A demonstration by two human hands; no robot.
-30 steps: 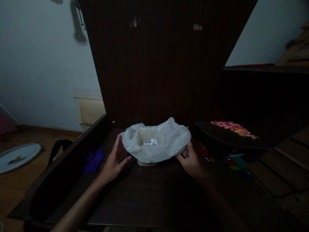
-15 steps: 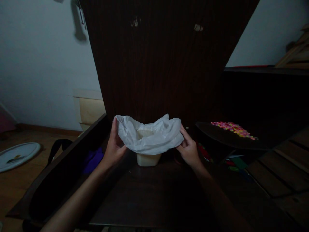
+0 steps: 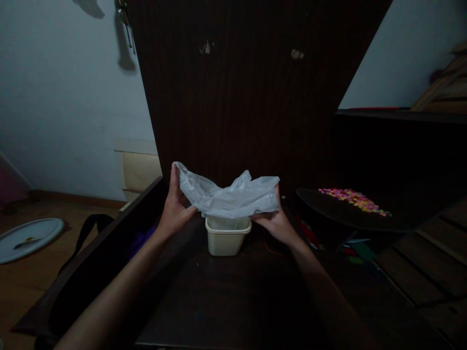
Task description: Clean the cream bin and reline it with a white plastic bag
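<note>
A thin white plastic bag [image 3: 233, 197] is stretched between my two hands above a small cream plastic bin [image 3: 226, 240]. The bag's lower part hangs down inside the bin, whose front rim shows below it. My left hand [image 3: 177, 206] grips the bag's left edge, thumb in front and fingers behind. At the opposite edge my right hand [image 3: 277, 221] holds the bag the same way, with some fingers hidden by the plastic. The bin stands upright on a dark wooden surface [image 3: 204, 296].
A tall dark wooden panel [image 3: 241, 107] rises behind the bin. Pink and yellow pieces [image 3: 353, 199] lie on a dark corner shelf at right. A purple item [image 3: 140, 240] sits beside the left side board [image 3: 109, 253]. A white round lid-like object [image 3: 31, 238] is on the floor.
Both hands have raised the bag's edges, drawing it up off the bin's sides. The bin's front rim, covered before, now shows. The view has tilted slightly upward.
</note>
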